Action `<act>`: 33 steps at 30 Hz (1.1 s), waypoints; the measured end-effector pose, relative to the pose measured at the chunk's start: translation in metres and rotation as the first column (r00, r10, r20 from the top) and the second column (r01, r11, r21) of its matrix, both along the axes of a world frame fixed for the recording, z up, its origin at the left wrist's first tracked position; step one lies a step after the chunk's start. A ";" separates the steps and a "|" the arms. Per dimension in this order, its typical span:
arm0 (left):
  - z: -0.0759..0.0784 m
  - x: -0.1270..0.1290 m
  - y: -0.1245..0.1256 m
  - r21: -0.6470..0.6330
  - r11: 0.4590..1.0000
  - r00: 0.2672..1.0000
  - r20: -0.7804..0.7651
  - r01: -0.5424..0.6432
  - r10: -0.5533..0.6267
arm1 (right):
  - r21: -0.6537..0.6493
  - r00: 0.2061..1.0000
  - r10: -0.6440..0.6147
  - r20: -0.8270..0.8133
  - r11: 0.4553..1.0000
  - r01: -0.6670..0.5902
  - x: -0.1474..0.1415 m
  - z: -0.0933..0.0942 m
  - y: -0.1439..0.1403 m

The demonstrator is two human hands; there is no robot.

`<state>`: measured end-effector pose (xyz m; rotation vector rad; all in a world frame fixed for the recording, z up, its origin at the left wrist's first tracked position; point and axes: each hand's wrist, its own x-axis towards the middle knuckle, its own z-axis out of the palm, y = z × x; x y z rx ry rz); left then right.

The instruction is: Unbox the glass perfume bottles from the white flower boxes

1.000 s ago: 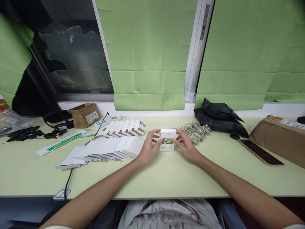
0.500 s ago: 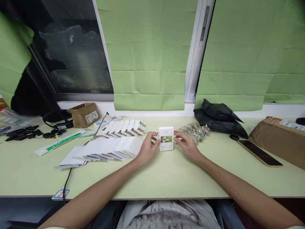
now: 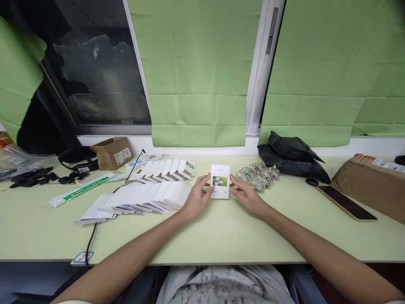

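right now i have the small white box (image 3: 220,181) standing upright on the pale green table (image 3: 202,236), near the middle, between the fanned row of flat cartons (image 3: 145,198) and the cluster of little glass bottles (image 3: 257,175). my left hand (image 3: 198,197) presses fingertips against the box's left edge, and my right hand (image 3: 247,196) touches its right edge; both are lightly closed on it from the sides, not wrapped round.

i judge this to be the squaring-up stage: the box looks fully formed and shut at the top, its printed face with a small green-and-white picture turned toward me. any next handling calls for a gentle pinch, since thin card like this dents easily at the corners.

the box is smooth matt card, crisp-edged and rectangular. the cartons beside it lie flat and overlapping, like tiles. behind them a second row of boxes (image 3: 171,168) leans in a line. the bottles are rounded, clear and shiny. a crumpled black plastic bag (image 3: 291,154) sits behind them, and a dark phone (image 3: 346,202) lies flat to the right.
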<state>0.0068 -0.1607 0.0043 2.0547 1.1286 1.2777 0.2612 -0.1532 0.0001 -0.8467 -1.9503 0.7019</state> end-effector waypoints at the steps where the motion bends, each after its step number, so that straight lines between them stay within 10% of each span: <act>1: 0.001 0.000 0.000 -0.004 1.000 1.000 0.017 -0.008 0.008 | 0.007 1.000 0.007 0.007 1.000 -0.007 0.000 -0.001 0.000; 33: 0.012 0.007 -0.004 -0.062 0.995 0.958 0.270 -0.083 0.097 | 0.046 0.991 -0.065 -0.120 0.996 0.070 -0.004 0.017 -0.008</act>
